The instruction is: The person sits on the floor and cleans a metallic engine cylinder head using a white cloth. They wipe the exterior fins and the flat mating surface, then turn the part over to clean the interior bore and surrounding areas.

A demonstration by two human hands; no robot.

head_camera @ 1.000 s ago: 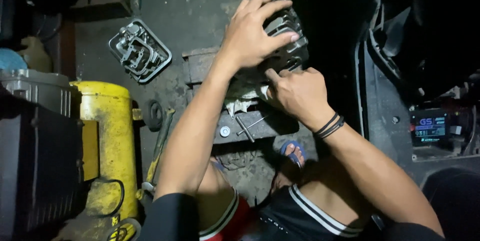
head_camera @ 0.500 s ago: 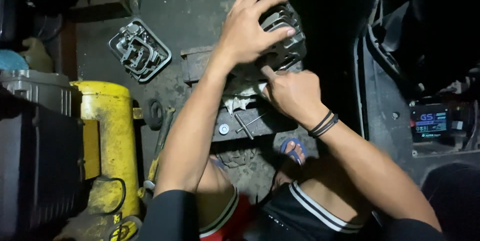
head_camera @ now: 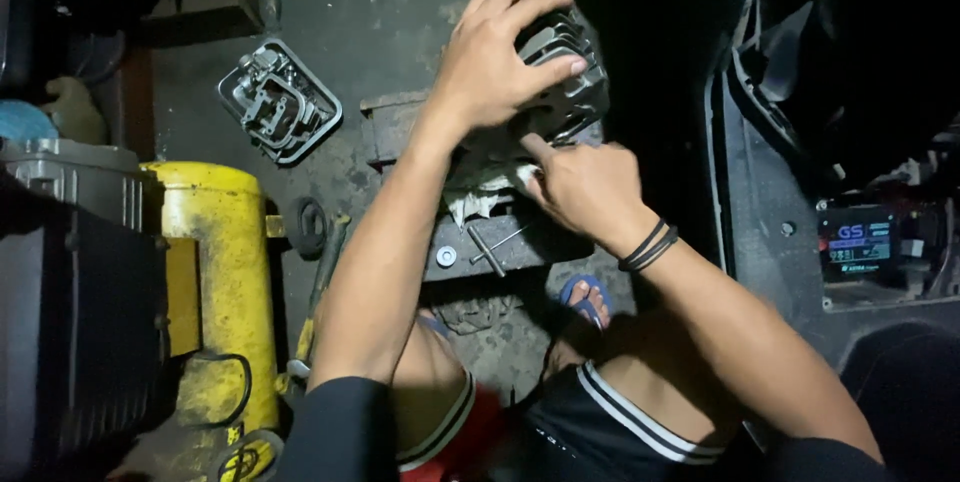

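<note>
My left hand (head_camera: 497, 57) grips the top of a dark finned engine cylinder (head_camera: 565, 82) that rests on a wooden block (head_camera: 400, 127). My right hand (head_camera: 585, 187) presses against the cylinder's lower side, its index finger pointing at the base beside a crumpled whitish rag (head_camera: 480, 197). A black band circles my right wrist. The part of the cylinder under both hands is hidden.
A metal engine cover (head_camera: 280, 102) lies on the concrete floor at upper left. A yellow tank (head_camera: 215, 282) stands at left beside a dark case (head_camera: 70, 302). A washer (head_camera: 445, 256) and a bolt (head_camera: 485, 250) lie on a plank. A dark vehicle body (head_camera: 800, 192) fills the right.
My right hand has slid lower and rightward along the cylinder's base, with its index finger now stretched out. My left hand keeps its grip on top.
</note>
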